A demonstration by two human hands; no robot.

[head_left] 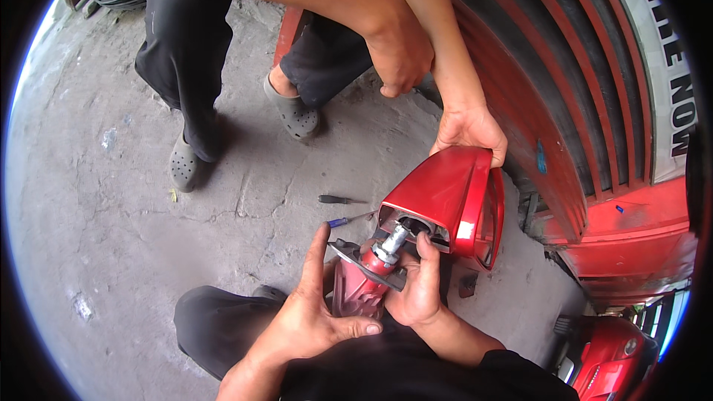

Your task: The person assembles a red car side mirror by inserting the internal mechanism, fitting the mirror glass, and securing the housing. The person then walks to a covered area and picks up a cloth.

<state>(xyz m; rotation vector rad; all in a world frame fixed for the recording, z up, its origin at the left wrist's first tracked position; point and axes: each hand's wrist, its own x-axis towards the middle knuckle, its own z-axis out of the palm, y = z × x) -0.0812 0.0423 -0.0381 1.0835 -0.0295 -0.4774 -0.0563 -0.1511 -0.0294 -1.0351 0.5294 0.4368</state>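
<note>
A red side-mirror mount [349,293] with a dark flange sits between my two hands above my lap. From it a shiny metal pivot post [391,246] points up and right, its tip at the opening of a glossy red side-mirror housing [427,182]. My left hand [308,319] grips the mount from the left, index finger stretched along it and thumb across its lower end. Around the mount's right side curls my right hand [417,293], thumb up beside the post. Another person's hand [469,134] steadies the housing from behind; their other hand [401,56] hangs loosely curled.
Two screwdrivers, one dark [339,200] and one blue-handled [340,222], lie on the cracked concrete floor [148,252] beyond my left hand. The other person's grey clogs [295,115] stand farther off. Red slatted metalwork [520,82] rises at right, with a red vehicle [609,353] lower right.
</note>
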